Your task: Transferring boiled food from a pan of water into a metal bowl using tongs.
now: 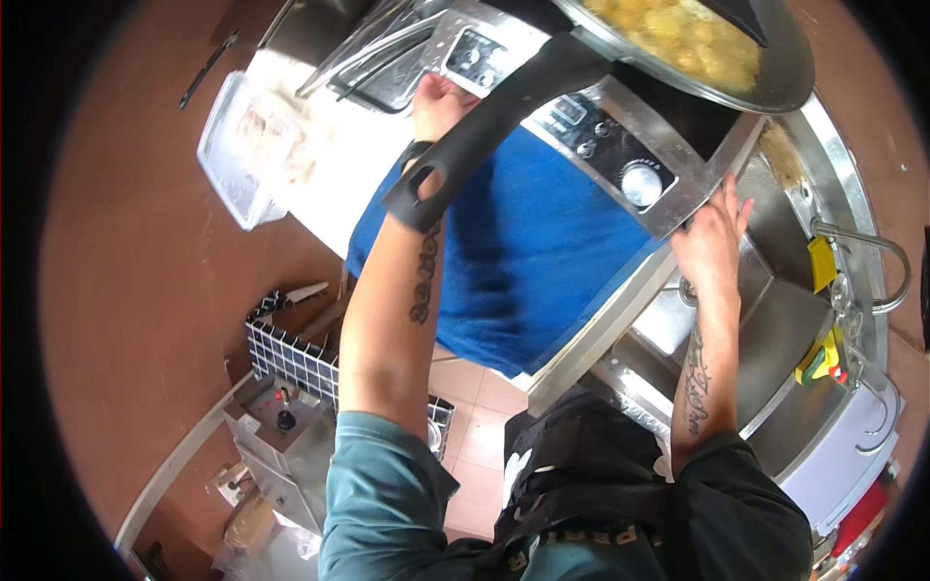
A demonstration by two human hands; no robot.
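A silver electric cooktop point(683, 152) with black control panels and a round knob stands over a blue cloth point(538, 254). My left hand point(439, 109) has its fingers curled at the cooktop's left front edge, partly behind a pan handle. At the right front corner, my right hand point(708, 240) holds the cooktop's side, with fingers stretched along it. On top of the cooktop rests a frying pan point(788, 69) holding yellow pieces of food point(676, 40) in liquid. Its black handle point(501, 109) reaches out over my left wrist. A dark flat utensil point(734, 18) sits in the pan.
A stainless sink point(770, 319) with a curved faucet point(901, 265) adjoins the counter's right side. A clear plastic container point(240, 156) stands at the counter's left edge. Metal racks or trays point(385, 65) lie beyond my left hand. Below left are a checkered basket point(298, 352) and a metal appliance point(280, 450).
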